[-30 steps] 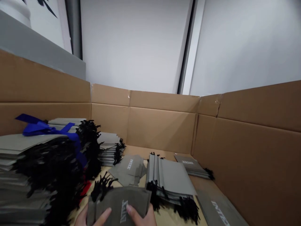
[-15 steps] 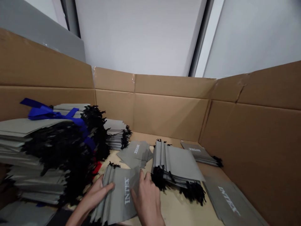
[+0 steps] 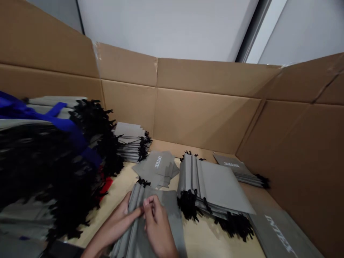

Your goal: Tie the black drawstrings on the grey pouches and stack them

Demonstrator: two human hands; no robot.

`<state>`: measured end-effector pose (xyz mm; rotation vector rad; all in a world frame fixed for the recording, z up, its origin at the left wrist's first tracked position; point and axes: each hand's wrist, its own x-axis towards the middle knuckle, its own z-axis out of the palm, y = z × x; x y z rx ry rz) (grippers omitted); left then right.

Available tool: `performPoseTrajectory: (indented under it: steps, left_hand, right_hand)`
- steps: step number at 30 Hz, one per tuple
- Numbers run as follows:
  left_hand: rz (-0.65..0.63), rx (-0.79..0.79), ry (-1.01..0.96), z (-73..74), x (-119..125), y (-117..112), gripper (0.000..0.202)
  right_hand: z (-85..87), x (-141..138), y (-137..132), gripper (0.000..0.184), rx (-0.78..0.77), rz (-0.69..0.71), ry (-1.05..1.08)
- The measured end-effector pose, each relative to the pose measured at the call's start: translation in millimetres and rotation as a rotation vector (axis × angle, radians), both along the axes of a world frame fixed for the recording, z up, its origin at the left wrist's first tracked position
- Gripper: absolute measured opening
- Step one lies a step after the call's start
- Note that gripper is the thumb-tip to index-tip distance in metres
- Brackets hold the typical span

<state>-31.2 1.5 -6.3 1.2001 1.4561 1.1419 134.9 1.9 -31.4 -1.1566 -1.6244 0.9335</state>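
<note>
A stack of grey drawstring pouches [image 3: 169, 202] with black cord ends lies in front of me, its thick folded edge on the left. My left hand [image 3: 125, 215] is wrapped round that edge, with its thumb on top. My right hand [image 3: 158, 224] is over the stack, thumb and index finger pinched together beside the left thumb at the fold. The pinched material is mostly hidden by the fingers. A bigger pile of grey pouches [image 3: 223, 182] with black cords stands just right of my hands.
Tall cardboard walls [image 3: 204, 118] enclose the work surface [image 3: 209, 236]. At left rises a high heap of black cords [image 3: 48, 175] and pouches, tied with blue ribbon [image 3: 67, 125]. Loose INTEX pouches [image 3: 153, 166] lie behind my hands, and others [image 3: 285, 229] at right.
My right hand has moved from the pouch's right side to the folded edge, its fingers now pinched. The white INTEX print on that stack no longer shows. The view has shifted.
</note>
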Motion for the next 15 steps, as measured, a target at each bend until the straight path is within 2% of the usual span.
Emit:
performPoseTrajectory:
  steps: [4,7,10,12,15]
  left_hand:
    - [0.032,-0.189,-0.037,-10.1,-15.5,1.3,0.085]
    - [-0.001,-0.315,-0.225,-18.1,-26.6,2.5,0.09]
    - [-0.008,-0.35,-0.393,-20.7,-28.9,3.0,0.088]
    - [0.041,-0.369,-0.395,-18.3,-26.4,2.7,0.086]
    - [0.07,-0.365,-0.298,-11.7,-21.9,1.9,0.084]
  right_hand:
    - [-6.8,1.1,5.4,0.043,-0.081,-0.039,0.048]
    - [-2.8,3.5,4.9,0.039,-0.144,-0.023,0.096]
    - [1.5,5.1,2.6,0.038,-0.145,0.015,0.11]
    - [2.3,5.6,1.2,0.034,-0.143,0.034,0.131]
    - [0.8,6.2,-0.4,0.029,-0.144,0.061,0.19]
